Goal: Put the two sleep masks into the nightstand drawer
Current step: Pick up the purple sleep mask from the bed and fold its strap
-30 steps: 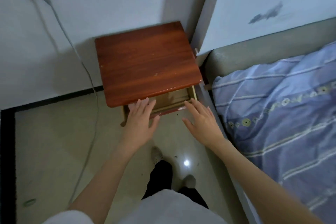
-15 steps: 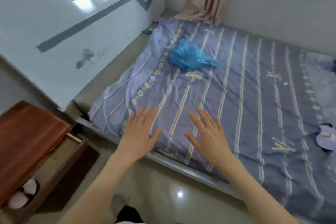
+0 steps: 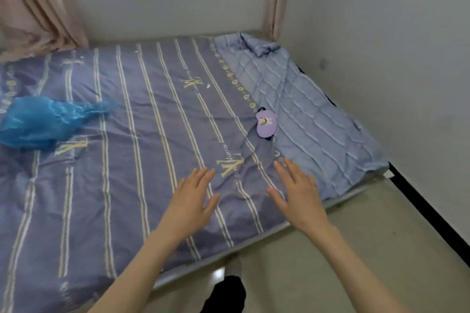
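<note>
Turning from the nightstand has brought the bed (image 3: 142, 150) under me. Both hands, left (image 3: 189, 201) and right (image 3: 298, 195), hover flat over its near edge, fingers spread, holding nothing. One purple mask (image 3: 266, 124) lies on the bed beyond my right hand, well apart from a blue bag (image 3: 43, 122).

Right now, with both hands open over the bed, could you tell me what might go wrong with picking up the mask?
1. The purple sleep mask lies well beyond the right hand and left hand, so reaching it probably means leaning over the bed.
2. It sits at the edge of the quilted blanket beside rumpled sheet, so a grab may catch fabric too.
3. Only one mask shows here.
</note>
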`<state>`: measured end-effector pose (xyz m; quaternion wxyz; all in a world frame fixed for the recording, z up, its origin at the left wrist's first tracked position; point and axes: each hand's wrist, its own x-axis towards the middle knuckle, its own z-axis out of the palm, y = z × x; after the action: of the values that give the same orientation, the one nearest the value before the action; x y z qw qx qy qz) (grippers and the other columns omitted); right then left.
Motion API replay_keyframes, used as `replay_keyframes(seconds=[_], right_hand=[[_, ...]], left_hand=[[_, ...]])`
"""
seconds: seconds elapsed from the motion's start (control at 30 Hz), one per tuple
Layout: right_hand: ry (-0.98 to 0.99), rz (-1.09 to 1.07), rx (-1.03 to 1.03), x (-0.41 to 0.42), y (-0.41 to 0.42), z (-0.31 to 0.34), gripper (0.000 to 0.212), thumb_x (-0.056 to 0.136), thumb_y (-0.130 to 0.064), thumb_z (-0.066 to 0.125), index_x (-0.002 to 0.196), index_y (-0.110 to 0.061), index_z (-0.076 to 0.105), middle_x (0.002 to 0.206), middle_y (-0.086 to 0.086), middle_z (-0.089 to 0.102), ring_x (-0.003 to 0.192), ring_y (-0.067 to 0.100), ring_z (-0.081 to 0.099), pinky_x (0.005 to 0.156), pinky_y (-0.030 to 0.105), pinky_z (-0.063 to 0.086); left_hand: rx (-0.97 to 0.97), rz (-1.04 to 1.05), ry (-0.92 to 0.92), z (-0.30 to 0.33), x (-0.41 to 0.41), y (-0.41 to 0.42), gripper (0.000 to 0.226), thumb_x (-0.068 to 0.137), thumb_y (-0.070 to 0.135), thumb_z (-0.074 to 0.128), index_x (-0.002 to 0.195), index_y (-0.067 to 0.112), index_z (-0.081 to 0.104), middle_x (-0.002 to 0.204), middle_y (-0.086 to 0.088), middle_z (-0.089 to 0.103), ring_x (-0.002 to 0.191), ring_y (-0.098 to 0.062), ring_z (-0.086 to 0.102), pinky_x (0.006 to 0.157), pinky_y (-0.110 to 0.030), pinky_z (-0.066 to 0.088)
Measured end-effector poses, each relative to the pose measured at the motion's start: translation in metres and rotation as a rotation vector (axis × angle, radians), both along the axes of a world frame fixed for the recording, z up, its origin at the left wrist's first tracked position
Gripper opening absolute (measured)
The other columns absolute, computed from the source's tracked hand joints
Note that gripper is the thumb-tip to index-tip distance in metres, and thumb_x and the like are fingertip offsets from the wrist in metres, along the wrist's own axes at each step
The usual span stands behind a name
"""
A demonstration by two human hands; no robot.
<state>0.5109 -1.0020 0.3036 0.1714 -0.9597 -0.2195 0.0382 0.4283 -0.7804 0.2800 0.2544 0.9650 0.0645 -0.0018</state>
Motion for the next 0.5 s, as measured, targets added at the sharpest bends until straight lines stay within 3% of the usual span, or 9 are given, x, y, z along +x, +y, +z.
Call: replay_keyframes(seconds=[0.23, 0.37, 0.5], right_hand=[[0.081, -0.018, -0.075, 0.143, -0.056, -0.040, 0.080, 0.075, -0.061, 0.015, 0.142, -0.019, 0.027, 0.154, 0.010, 0.024, 0.143, 0.027, 0.020, 0.114, 0.049, 0.014], [0.110, -0.009, -0.109, 0.221, -0.076, -0.059, 0.061, 0.090, -0.045, 0.039, 0.143, -0.020, 0.023, 0.156, 0.009, 0.019, 0.144, 0.026, 0.015, 0.115, 0.048, 0.011], [0.147, -0.010, -0.112, 0.283, -0.100, -0.090, 0.060, 0.091, -0.043, 0.040, 0.143, -0.021, 0.023, 0.156, 0.008, 0.018, 0.144, 0.026, 0.014, 0.115, 0.047, 0.011]], left_hand=[[-0.063, -0.057, 0.119, -0.064, 0.142, -0.049, 0.070, 0.081, 0.053, 0.025, 0.138, 0.014, 0.034, 0.144, -0.008, 0.042, 0.136, -0.030, 0.034, 0.112, -0.043, 0.029], [-0.092, -0.017, 0.219, -0.080, 0.217, -0.071, 0.070, 0.081, 0.053, 0.028, 0.137, 0.013, 0.036, 0.145, -0.011, 0.040, 0.135, -0.029, 0.035, 0.111, -0.046, 0.030], [-0.104, 0.001, 0.275, -0.091, 0.282, -0.100, 0.051, 0.089, 0.026, 0.049, 0.135, 0.008, 0.037, 0.142, -0.015, 0.042, 0.131, -0.030, 0.039, 0.110, -0.038, 0.031]])
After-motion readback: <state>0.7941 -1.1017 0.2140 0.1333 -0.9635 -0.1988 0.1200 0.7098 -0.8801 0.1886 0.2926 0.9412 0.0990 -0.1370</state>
